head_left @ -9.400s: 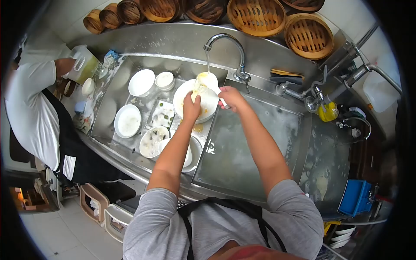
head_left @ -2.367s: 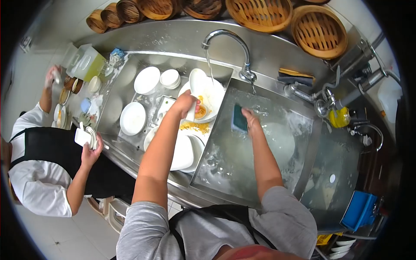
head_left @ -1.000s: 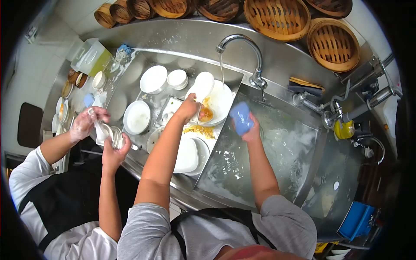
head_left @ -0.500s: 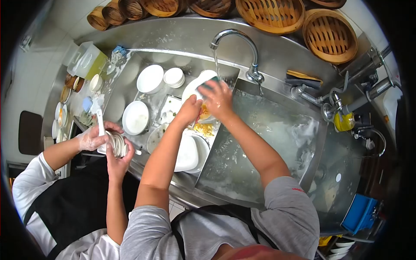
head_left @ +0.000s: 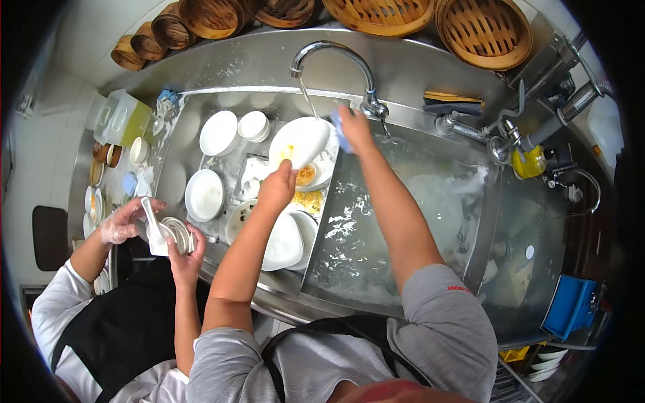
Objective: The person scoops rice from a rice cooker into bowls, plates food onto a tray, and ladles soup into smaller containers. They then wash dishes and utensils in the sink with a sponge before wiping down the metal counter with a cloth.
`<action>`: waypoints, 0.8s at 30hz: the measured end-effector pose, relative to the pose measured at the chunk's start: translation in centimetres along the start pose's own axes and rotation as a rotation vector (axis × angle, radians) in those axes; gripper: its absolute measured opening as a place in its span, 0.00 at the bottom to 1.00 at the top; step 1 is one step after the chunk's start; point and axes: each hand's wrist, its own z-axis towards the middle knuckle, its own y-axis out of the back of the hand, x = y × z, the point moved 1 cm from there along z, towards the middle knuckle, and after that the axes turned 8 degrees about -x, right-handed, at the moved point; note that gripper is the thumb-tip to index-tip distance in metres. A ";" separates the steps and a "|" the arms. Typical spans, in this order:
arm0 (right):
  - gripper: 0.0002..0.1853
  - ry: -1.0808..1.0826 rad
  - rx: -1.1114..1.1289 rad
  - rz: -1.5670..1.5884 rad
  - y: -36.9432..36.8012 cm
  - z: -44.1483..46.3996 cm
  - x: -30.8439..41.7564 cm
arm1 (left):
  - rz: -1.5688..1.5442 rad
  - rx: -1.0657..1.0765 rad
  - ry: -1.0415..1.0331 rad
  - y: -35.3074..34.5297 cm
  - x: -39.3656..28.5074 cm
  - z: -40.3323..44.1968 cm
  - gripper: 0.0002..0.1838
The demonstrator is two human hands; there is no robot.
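My left hand [head_left: 277, 187] grips the near edge of a tilted white dish [head_left: 313, 142], which hangs over the left basin. Water from the faucet [head_left: 334, 48] runs down beside or onto its far end. My right hand [head_left: 355, 129] is closed around a blue sponge or cloth [head_left: 340, 130], just right of the dish and apart from it. Below the dish, another dish [head_left: 306, 175] holds orange-yellow food scraps, and yellow bits [head_left: 308, 200] lie near it. White plates [head_left: 285, 245] are stacked close to my left forearm.
A co-worker's hands [head_left: 181, 247] at the left hold small white dishes and a spoon. White bowls [head_left: 204, 195] stand in the left basin. Cloudy water fills the right basin [head_left: 383, 221]. Bamboo steamers [head_left: 484, 33] line the back ledge; a jug of yellow liquid [head_left: 127, 119] stands left.
My right hand has moved off the dish to the right, with the blue sponge or cloth now visible. The dish has tilted differently in my left hand. The whole view has shifted slightly.
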 end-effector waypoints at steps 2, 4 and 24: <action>0.25 0.204 -0.076 -0.420 5.2 -4.5 0.5 | -0.104 -0.094 -0.097 -0.6 2.3 1.0 0.08; 0.22 0.190 0.006 -0.757 8.8 -7.3 -1.9 | -0.319 0.041 0.088 -0.9 2.7 2.3 0.08; 0.27 0.597 -0.086 -0.145 8.2 -8.3 11.2 | -1.081 0.003 0.518 -4.1 -2.2 10.3 0.13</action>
